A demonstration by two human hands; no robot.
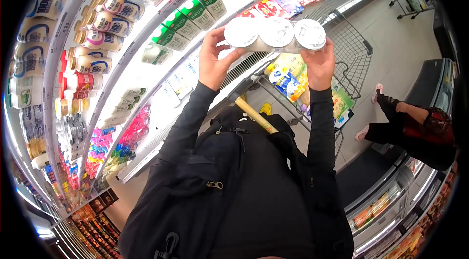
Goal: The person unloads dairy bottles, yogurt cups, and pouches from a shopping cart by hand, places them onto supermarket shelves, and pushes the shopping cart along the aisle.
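Note:
Out in front of me I hold a pack of three white-lidded tubs (276, 32), joined side by side in a row. My left hand (217, 59) grips its left end, thumb underneath and fingers at the side. Around the right end my right hand (320, 65) is closed. The lids face up toward me, and small print shows on the middle and right ones. Below the pack stands a wire shopping cart (352, 46) with a yellow handle (254, 113). Colourful packages (288, 81) lie inside it, partly hidden by my right hand and sleeve.
Refrigerated shelves on the left carry green-and-white cartons (188, 22), bottles (105, 22) and pouches (132, 129). At right, a person (410, 127) in dark clothes and pink shoes is beside a low freezer case (386, 200). Another cart (413, 2) stands farther down the aisle.

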